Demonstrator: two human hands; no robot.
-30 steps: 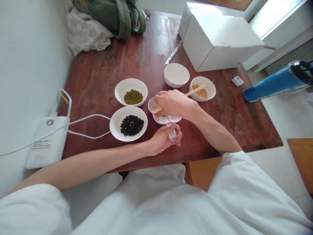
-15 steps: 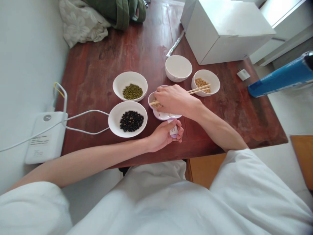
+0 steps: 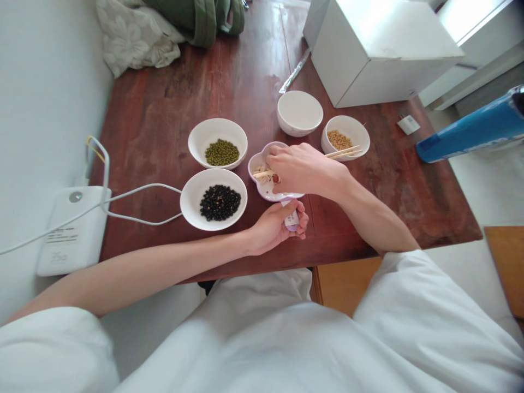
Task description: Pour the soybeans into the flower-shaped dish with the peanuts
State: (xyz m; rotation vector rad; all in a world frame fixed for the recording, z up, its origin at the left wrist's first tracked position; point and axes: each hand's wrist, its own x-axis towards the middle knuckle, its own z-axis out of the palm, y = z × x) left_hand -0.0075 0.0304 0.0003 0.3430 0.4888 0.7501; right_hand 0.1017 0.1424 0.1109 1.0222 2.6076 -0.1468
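My right hand (image 3: pixel 301 168) grips a pair of wooden chopsticks (image 3: pixel 344 152), their tips down in a pale purple flower-shaped dish (image 3: pixel 262 188) of mixed beans. A reddish bean shows beside the tips. My left hand (image 3: pixel 274 226) lies on the table's front edge, closed around the dish's small purple handle (image 3: pixel 291 219). To the left stand a white bowl of green mung beans (image 3: pixel 221 152) and a white bowl of black beans (image 3: pixel 220 201). Behind my right hand sit an empty white bowl (image 3: pixel 299 112) and a bowl of yellow soybeans (image 3: pixel 339 139).
A white box (image 3: pixel 380 49) fills the table's back right, with a clear wrapper (image 3: pixel 293 72) beside it. Green and floral cloth (image 3: pixel 159 33) is heaped at the back left. A white device (image 3: pixel 67 229) with a cable (image 3: pixel 139 191) sits left. A blue cylinder (image 3: pixel 470 131) sticks in from the right.
My right hand has shifted slightly right along the purple dish with the chopsticks, uncovering more of the dish and a reddish bean. My left hand has stayed on the handle.
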